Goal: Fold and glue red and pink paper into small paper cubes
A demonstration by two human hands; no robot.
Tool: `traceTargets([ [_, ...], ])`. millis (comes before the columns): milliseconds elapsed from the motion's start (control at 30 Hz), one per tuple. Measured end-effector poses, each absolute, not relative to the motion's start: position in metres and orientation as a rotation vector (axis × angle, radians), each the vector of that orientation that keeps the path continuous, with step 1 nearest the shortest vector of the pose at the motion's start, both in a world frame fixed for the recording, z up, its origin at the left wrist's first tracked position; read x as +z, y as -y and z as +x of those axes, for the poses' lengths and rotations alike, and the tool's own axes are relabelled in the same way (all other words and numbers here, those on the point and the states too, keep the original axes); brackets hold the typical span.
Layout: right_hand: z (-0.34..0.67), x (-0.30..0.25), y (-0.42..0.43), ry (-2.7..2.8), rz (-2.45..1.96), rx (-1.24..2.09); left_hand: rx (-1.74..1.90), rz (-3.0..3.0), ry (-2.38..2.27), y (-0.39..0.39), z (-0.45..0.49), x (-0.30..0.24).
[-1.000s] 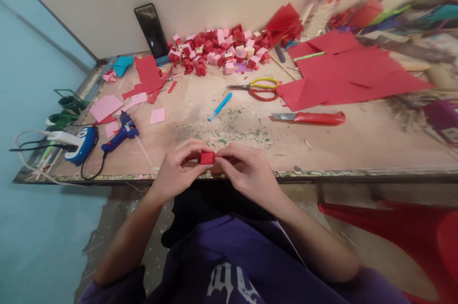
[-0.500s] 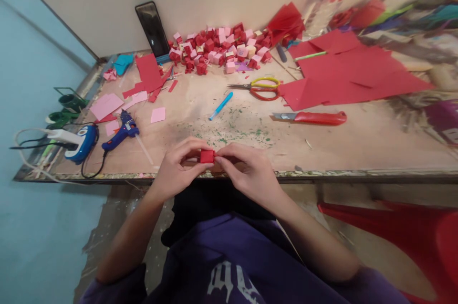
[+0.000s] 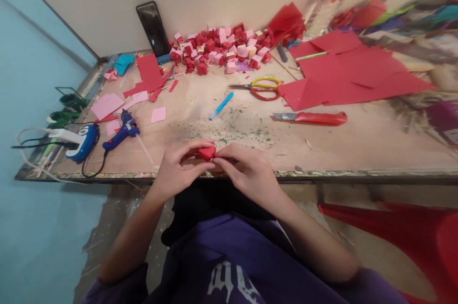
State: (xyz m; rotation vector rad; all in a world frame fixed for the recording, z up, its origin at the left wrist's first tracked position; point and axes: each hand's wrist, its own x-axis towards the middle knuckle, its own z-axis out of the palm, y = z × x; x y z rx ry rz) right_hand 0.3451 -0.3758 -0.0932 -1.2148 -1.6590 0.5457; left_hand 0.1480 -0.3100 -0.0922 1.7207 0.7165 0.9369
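A small red paper cube [image 3: 206,152] is held between my two hands just above the front edge of the table. My left hand [image 3: 182,164] grips it from the left, thumb below and fingertips above. From the right, my right hand [image 3: 244,162] pinches the cube's right side between thumb and forefinger. The cube sits tilted, with a corner toward me. Beyond my hands, a blue pen [image 3: 221,106] lies among green crumbs on the table. Fingers hide part of the cube's sides.
Scissors [image 3: 263,88] and a red utility knife [image 3: 318,118] lie ahead. Red and pink cubes [image 3: 218,48] are heaped at the back near a phone [image 3: 153,27]. A glue gun [image 3: 123,131] and a blue power adapter [image 3: 83,144] are at left. Red sheets [image 3: 358,75] spread at right.
The red paper cube has turned in my fingers, from a flat face toward me to a tilted corner. Both hands stay in nearly the same place.
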Motion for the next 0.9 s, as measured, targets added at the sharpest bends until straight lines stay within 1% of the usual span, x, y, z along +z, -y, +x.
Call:
traceTargets([
  [200,0.346,-0.094,0.375,1.652,-1.212,0.586,0.92,1.701,-0.724,0.31,0.148,-0.093],
  [533,0.35,-0.086,0.374,1.62,-1.186,0.827,0.931,1.782,-0.704,0.31,0.148,-0.094],
  [900,0.351,-0.083,0.372,1.557,-1.184,0.904,0.901,1.864,-0.715,0.312,0.146,-0.094],
])
